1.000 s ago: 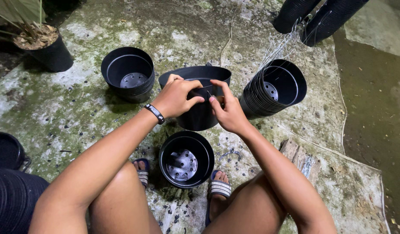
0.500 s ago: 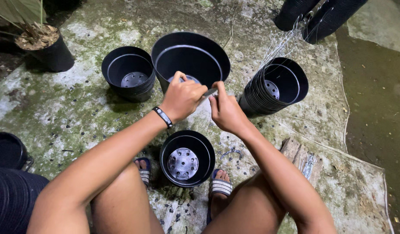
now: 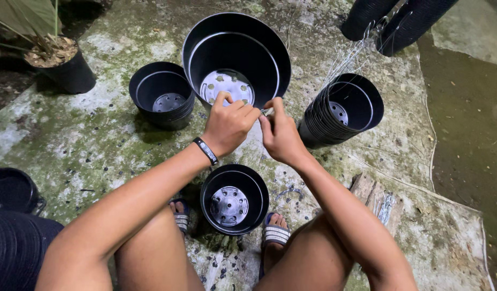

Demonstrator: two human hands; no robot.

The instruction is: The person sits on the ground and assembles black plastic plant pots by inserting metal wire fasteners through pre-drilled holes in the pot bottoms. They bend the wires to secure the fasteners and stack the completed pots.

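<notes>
Nearest, between the sandalled feet at 6 o'clock, a small black pot (image 3: 234, 199) stands upright on the mossy concrete floor (image 3: 98, 140), its perforated base showing. Just beyond it, the left hand (image 3: 228, 126), with a dark wristband, and the right hand (image 3: 280, 137) meet at the near rim of a large black pot (image 3: 236, 56). Both hands are narrowed to a pinch, fingertips closed on a small pale piece (image 3: 267, 111) between them; what it is cannot be told. The large pot tilts its mouth toward the camera at 12 o'clock from the hands, its rim touching them. At 10 o'clock sits a stack of black pots (image 3: 161, 99); at 2 o'clock a tipped stack (image 3: 343, 110) beside thin wires (image 3: 345, 59). Farthest, at 10 o'clock, a potted plant (image 3: 60, 62).
</notes>
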